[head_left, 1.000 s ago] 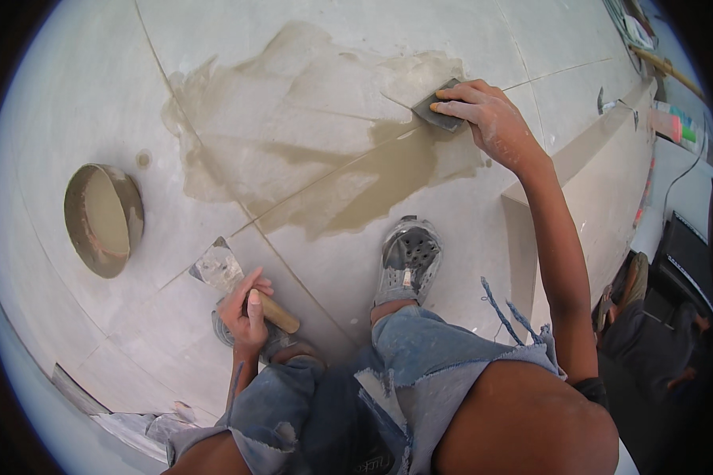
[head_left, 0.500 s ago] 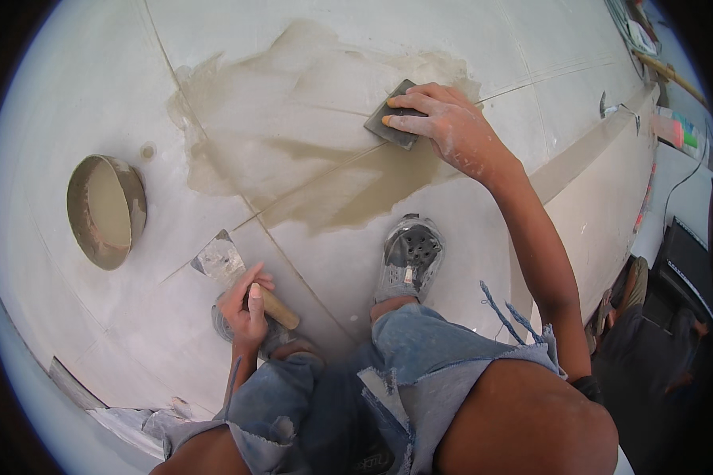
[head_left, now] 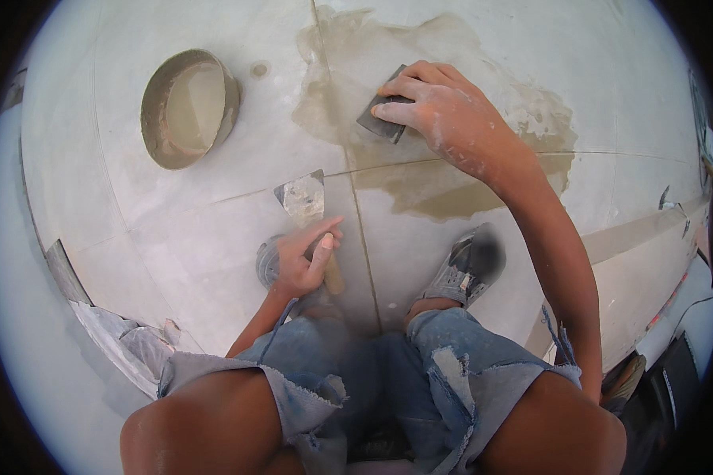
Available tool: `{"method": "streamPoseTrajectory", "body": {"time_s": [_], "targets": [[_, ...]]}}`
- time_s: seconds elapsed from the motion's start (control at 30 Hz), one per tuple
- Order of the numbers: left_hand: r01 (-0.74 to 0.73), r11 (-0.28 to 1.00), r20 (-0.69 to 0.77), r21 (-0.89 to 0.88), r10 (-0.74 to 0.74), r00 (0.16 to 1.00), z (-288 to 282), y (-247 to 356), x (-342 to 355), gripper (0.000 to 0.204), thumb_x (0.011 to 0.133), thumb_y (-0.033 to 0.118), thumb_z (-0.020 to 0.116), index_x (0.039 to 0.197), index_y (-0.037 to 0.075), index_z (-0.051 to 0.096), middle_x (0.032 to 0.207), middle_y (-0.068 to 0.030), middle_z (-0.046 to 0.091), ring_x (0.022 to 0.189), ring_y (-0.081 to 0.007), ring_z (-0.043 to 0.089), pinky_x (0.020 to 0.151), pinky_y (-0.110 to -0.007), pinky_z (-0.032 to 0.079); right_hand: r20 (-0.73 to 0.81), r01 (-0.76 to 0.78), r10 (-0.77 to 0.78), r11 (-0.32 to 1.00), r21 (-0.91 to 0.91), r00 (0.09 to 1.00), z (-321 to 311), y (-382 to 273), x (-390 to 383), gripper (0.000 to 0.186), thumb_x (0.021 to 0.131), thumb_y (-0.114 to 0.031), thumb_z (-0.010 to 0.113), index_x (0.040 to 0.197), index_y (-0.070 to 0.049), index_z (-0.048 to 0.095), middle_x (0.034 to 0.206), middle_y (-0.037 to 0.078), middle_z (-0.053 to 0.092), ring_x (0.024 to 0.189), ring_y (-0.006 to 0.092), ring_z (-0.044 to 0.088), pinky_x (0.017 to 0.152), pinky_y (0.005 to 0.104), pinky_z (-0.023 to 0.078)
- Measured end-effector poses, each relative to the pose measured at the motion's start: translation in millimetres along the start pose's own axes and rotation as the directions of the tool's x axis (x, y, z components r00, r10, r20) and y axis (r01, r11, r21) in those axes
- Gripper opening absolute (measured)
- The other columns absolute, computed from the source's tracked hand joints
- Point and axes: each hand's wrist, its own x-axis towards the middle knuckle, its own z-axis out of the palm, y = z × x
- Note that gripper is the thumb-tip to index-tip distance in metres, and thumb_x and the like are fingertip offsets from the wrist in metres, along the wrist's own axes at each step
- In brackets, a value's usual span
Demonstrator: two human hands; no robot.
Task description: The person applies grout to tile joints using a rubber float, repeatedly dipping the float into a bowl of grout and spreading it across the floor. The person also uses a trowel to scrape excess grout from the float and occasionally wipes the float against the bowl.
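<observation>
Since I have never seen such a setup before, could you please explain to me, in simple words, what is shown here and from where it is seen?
There is no machine here, only a person working with two bare hands. The view comes from a wide fisheye camera worn on the head and looking down, so straight edges bend toward the rim. The right hand holds a dark, flat block at the pale floor, where a greyish-brown smear spreads across the thin joint lines. The left hand holds a scraper with a light brown handle. At the upper left sits a round bowl with a greyish mixture inside.
</observation>
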Motion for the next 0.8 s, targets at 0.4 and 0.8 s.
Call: {"method": "streamPoseTrajectory", "body": {"time_s": [0.4, 0.8], "targets": [[-0.026, 0.999, 0.012, -0.039, 0.026, 1.0, 0.6, -1.8, -2.9, 0.037, 0.107, 0.024, 0.061, 0.13, 0.0, 0.075, 0.095, -0.0116, 0.078, 0.08, -0.0196, 0.076, 0.074, -0.032, 0.058, 0.325, 0.101, -0.086, 0.994, -0.031, 0.942, -19.8, 19.9, -46.9, 0.016, 0.088, -0.01, 0.067, 0.098, -0.014, 0.079, 0.112, 0.0, 0.076, 0.118, 0.0213, 0.064, 0.104, 0.0371, 0.053], [-0.017, 0.998, 0.042, -0.068, 0.02, 0.999, -2.6, 1.8, -1.2, 0.047, 0.111, 0.031, 0.051, 0.131, -0.006, 0.073, 0.095, -0.0157, 0.076, 0.083, -0.0227, 0.074, 0.077, -0.035, 0.057, 0.163, 0.087, -0.082, 0.996, -0.029, 0.983, -21.0, 0.6, -20.8, 0.018, 0.082, -0.009, 0.071, 0.097, -0.012, 0.08, 0.114, 0.001, 0.075, 0.125, 0.0246, 0.062, 0.109, 0.0373, 0.052]]}}
